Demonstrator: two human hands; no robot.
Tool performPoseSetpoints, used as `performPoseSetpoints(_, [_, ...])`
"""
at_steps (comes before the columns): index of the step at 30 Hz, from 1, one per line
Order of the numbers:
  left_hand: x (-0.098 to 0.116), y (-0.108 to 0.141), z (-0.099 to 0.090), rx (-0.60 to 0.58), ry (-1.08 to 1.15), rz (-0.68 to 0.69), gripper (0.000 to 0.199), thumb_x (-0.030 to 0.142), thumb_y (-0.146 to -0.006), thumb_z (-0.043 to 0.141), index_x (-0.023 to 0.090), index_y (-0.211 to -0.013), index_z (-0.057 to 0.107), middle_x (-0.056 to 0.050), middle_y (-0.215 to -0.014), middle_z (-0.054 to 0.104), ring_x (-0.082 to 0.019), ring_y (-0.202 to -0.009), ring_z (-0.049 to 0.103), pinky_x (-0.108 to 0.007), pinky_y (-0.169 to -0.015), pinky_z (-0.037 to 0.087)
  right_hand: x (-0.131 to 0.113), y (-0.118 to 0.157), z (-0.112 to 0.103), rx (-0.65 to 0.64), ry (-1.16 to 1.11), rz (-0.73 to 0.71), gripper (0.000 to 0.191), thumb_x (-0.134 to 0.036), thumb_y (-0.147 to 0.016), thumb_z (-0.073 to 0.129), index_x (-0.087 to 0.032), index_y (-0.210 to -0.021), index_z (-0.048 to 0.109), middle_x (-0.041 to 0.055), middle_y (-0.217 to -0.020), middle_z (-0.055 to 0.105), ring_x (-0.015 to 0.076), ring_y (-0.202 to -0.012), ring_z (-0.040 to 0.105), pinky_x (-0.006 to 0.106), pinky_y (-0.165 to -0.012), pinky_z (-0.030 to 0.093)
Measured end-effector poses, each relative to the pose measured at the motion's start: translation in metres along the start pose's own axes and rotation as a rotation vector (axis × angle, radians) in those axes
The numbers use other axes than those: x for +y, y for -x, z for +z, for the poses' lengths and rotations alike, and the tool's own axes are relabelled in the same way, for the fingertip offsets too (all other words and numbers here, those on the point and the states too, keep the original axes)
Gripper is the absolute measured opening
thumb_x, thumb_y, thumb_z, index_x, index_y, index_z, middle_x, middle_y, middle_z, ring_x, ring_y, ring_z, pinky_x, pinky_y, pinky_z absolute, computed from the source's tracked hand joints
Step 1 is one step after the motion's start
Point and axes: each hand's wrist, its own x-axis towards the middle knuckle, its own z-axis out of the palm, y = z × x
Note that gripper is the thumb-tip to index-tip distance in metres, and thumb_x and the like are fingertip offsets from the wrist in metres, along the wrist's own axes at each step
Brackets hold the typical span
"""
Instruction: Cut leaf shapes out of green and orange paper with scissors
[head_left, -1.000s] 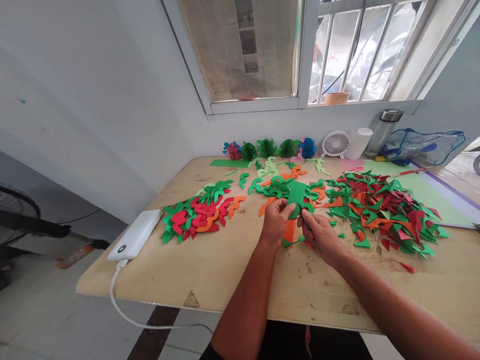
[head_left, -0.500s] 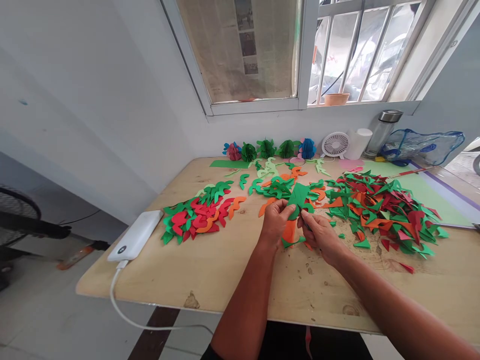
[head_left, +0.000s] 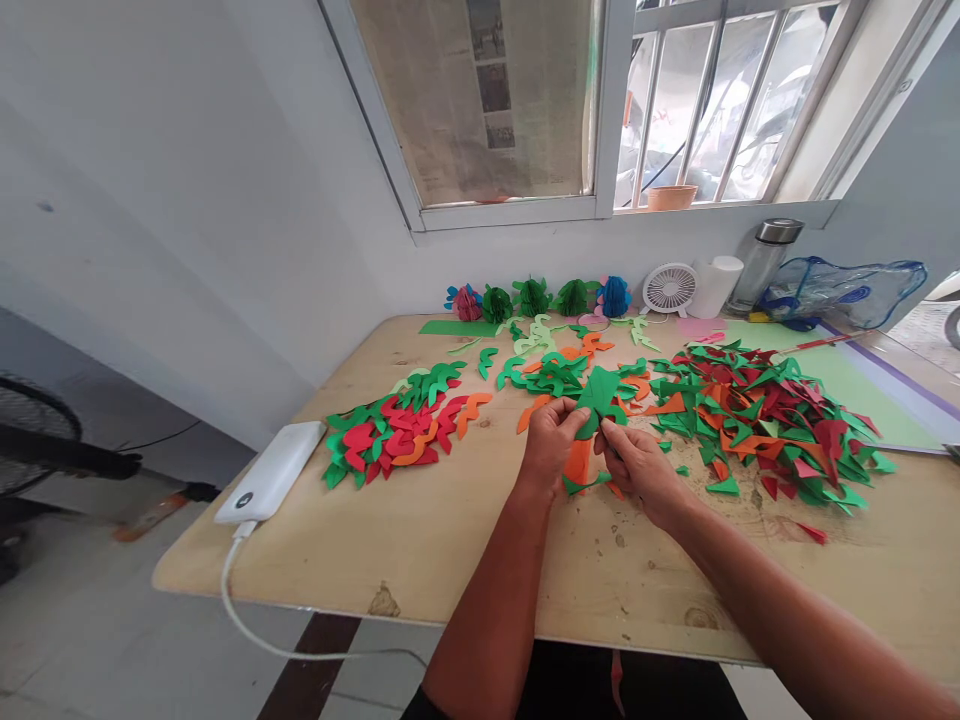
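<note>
White power bank (head_left: 279, 468): flat on the table (head_left: 420, 560) near its left edge, a white cable plugged into its near end.
Cut shapes (head_left: 401, 428): a loose pile of green, red and orange paper pieces with curved, lobed outlines.
Paper figures (head_left: 534, 298): a row along the wall, pleated and rounded, in pink, green and blue.
Left hand (head_left: 553, 437): thumb and fingers closed in a pinch on the left side of the green paper.
Green paper (head_left: 599, 390): held above the middle of the table, between the hands; flat, plain and mid-green, tilted, with a straight-sided upper part, faint darker lines on its face and a rounded lobe at the lower right, which may belong to a piece behind.
Right hand (head_left: 636, 465): fingers curled closed, tips at the lower edge of the green paper; whatever lies inside the grip is hidden.
Small fan (head_left: 670, 290): white and round, upright near the wall.
Scrap heap (head_left: 780, 420): pointed green, red and orange offcuts, overlapping.
Clear bag (head_left: 844, 292): blue-edged, at the back right.
</note>
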Motion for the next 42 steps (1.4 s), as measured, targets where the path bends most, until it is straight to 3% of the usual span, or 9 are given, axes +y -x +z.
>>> performPoseSetpoints(25, [-0.001,-0.0012,-0.0008,-0.017,-0.029,0.009,0.021,0.033,-0.062,0.07,0.016,-0.06,0.058,0.002,-0.058,0.052,-0.011,-0.06,0.05,-0.025,-0.064,0.043,-0.0038,0.0002,-0.0019,0.016,0.116,-0.065,0.047,-0.064,-0.078,0.055,-0.019,-0.063,0.053,-0.0111,-0.041,0.022,0.0064,-0.038,0.015,0.022,-0.037,0.011])
performPoseSetpoints(31, [0.0002,-0.0011,-0.0007,0.041,-0.022,0.017,0.024,0.035,-0.062,0.071,0.016,-0.057,0.058,0.002,-0.058,0.053,-0.01,-0.059,0.047,-0.024,-0.063,0.041,-0.0065,0.0002,-0.001,0.028,0.156,-0.064,0.05,-0.067,-0.076,0.055,-0.019,-0.063,0.053,-0.0108,-0.042,0.021,0.0069,-0.038,0.016,0.023,-0.038,0.012])
performPoseSetpoints(36, [0.0026,0.0001,0.0002,0.096,0.081,0.005,0.027,0.036,-0.059,0.076,0.015,-0.056,0.058,0.003,-0.056,0.051,-0.009,-0.056,0.044,-0.024,-0.057,0.039,-0.0053,-0.0001,0.0002,0.013,0.14,-0.068,0.051,-0.07,-0.075,0.055,-0.019,-0.065,0.053,-0.011,-0.043,0.021,0.007,-0.039,0.015,0.023,-0.038,0.011])
performPoseSetpoints(42, [0.0027,0.0014,-0.0008,-0.008,0.26,-0.128,0.033,0.033,-0.052,0.083,0.015,-0.066,0.06,0.002,-0.06,0.057,-0.008,-0.052,0.047,-0.024,-0.053,0.037,-0.0075,-0.0003,-0.0006,0.057,0.109,-0.059,0.051,-0.069,-0.074,0.056,-0.019,-0.065,0.054,-0.011,-0.043,0.022,0.0066,-0.038,0.016,0.022,-0.037,0.012])
